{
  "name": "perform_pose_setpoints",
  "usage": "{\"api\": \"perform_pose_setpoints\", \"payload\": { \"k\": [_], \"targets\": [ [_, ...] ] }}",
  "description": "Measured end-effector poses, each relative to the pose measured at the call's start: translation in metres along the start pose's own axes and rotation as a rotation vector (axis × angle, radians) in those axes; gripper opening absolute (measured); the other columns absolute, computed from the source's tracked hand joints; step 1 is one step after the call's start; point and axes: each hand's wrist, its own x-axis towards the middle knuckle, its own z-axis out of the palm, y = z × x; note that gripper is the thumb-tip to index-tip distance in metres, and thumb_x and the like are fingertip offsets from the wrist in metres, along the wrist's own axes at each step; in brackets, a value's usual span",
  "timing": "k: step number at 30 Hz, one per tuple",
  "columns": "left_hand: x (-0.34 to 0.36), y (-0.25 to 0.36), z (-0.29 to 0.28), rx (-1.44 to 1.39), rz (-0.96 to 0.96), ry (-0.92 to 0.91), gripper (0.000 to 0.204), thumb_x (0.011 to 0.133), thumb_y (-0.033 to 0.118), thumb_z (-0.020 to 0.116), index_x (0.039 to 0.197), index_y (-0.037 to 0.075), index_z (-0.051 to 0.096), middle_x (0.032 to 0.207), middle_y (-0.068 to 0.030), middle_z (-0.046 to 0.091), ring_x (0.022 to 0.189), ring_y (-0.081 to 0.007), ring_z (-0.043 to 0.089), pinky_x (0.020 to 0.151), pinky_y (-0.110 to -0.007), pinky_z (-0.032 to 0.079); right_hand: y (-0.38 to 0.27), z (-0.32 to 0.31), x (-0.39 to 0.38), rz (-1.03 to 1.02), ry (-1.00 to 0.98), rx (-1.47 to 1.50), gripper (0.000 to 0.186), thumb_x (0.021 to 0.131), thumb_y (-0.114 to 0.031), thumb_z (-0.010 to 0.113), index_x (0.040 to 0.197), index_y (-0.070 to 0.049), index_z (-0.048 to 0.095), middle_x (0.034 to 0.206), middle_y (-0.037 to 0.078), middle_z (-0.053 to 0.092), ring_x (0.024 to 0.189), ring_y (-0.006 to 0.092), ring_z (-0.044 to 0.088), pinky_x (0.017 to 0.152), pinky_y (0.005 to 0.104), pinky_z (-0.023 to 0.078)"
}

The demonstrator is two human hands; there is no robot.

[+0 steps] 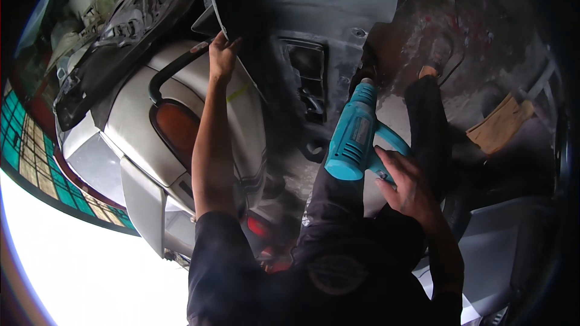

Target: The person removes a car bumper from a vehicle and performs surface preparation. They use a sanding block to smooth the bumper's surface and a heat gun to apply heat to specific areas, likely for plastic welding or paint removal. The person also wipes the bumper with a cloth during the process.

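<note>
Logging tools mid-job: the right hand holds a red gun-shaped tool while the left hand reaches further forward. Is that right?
The colour is wrong: in the head view the gun-shaped tool is teal. The right hand holds it while the left hand reaches further forward.

Label and prints seen, no wording readable.
A pale label (361, 130) is carried on the side of the teal heat gun (347, 150), its lettering too small to be made out. A faint oval print (336, 274) is borne on the dark shirt (232, 262), too dim to be read. White marks (306, 212) are seen on the trousers (338, 196); whether letters are formed cannot be told.
</note>
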Motion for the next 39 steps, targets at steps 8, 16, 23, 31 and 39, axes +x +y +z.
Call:
{"api": "perform_pose_setpoints", "payload": {
  "k": [8, 16, 23, 31, 39],
  "targets": [
    [0.008, -0.023, -0.001, -0.107, -0.127, -0.142, 0.039, 0.087, 0.006, 0.071, 0.125, 0.001, 0.062, 0.110, -0.0042, 0.069, 0.097, -0.0116, 0.062, 0.089, -0.028, 0.049, -0.032, 0.018, 0.037, -0.141, -0.086, -0.223, 0.065, 0.079, -0.001, 0.072, 0.140, -0.003, 0.050, 0.110, 0.015, 0.062, 0.095, 0.0315, 0.061, 0.085, 0.0426, 0.048],
    [0.019, 0.021, -0.006, -0.052, 0.137, -0.111, 0.040, 0.085, 0.012, 0.075, 0.121, 0.001, 0.063, 0.098, 0.0000, 0.068, 0.086, -0.0094, 0.060, 0.082, -0.025, 0.049, -0.012, 0.025, 0.061, -0.069, -0.070, -0.309, 0.060, 0.080, -0.002, 0.065, 0.138, 0.001, 0.049, 0.100, 0.015, 0.058, 0.085, 0.0330, 0.059, 0.076, 0.0432, 0.048],
    [0.019, 0.071, 0.003, 0.055, 0.276, -0.173, 0.037, 0.086, 0.009, 0.076, 0.120, -0.001, 0.063, 0.100, -0.0031, 0.070, 0.088, -0.0078, 0.060, 0.082, -0.024, 0.048, -0.016, 0.029, 0.074, -0.155, -0.017, -0.266, 0.062, 0.077, -0.002, 0.070, 0.136, 0.000, 0.051, 0.100, 0.014, 0.062, 0.087, 0.0325, 0.061, 0.080, 0.0439, 0.049],
    [0.036, 0.056, 0.002, 0.036, 0.206, -0.052, 0.031, 0.082, -0.003, 0.067, 0.114, -0.002, 0.067, 0.096, -0.0010, 0.070, 0.085, -0.0073, 0.062, 0.079, -0.023, 0.049, -0.033, 0.021, 0.095, -0.301, 0.019, -0.243, 0.069, 0.072, -0.002, 0.077, 0.136, 0.001, 0.053, 0.113, 0.019, 0.063, 0.094, 0.0328, 0.062, 0.084, 0.0430, 0.049],
    [0.001, 0.055, 0.020, -0.197, 0.243, 0.112, 0.047, 0.082, 0.005, 0.078, 0.126, -0.001, 0.061, 0.109, -0.0049, 0.069, 0.098, -0.0106, 0.062, 0.089, -0.026, 0.050, -0.052, 0.000, 0.105, -0.293, 0.007, -0.438, 0.068, 0.071, -0.001, 0.077, 0.135, 0.001, 0.053, 0.112, 0.014, 0.062, 0.092, 0.0288, 0.063, 0.080, 0.0407, 0.047]
  ]
}}
